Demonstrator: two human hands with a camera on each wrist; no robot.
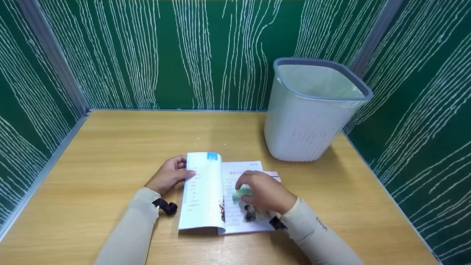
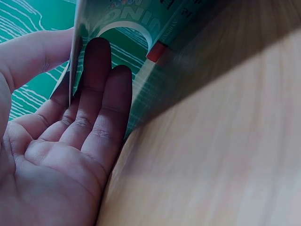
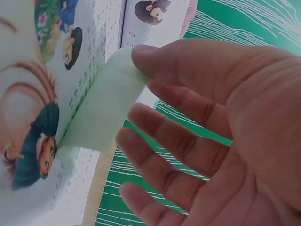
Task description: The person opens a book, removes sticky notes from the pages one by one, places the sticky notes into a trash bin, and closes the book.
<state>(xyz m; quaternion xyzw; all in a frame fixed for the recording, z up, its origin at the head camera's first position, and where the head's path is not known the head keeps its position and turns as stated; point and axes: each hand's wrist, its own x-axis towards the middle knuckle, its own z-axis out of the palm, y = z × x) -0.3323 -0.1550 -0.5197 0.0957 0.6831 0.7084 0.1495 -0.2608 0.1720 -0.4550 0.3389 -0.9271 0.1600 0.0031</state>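
An open book (image 1: 202, 195) with printed text and coloured drawings lies on the table. My left hand (image 1: 169, 176) holds its left-hand leaf at the outer edge, thumb on the printed side and fingers behind, as the left wrist view shows. Over the right-hand page, my right hand (image 1: 270, 193) pinches a pale green sticky note (image 3: 101, 108) by one end, between thumb and index finger. The note curves up from the page, its far end still against the paper; the other fingers are spread loosely. Pink paper tabs (image 1: 272, 173) stick out past the page's right edge.
A tall white waste bin (image 1: 301, 129) with a grey rim and a clear liner stands at the back right of the wooden table (image 1: 121, 147). A few white specks lie behind the book. Green panels with white streaks (image 1: 220, 55) enclose the back and sides.
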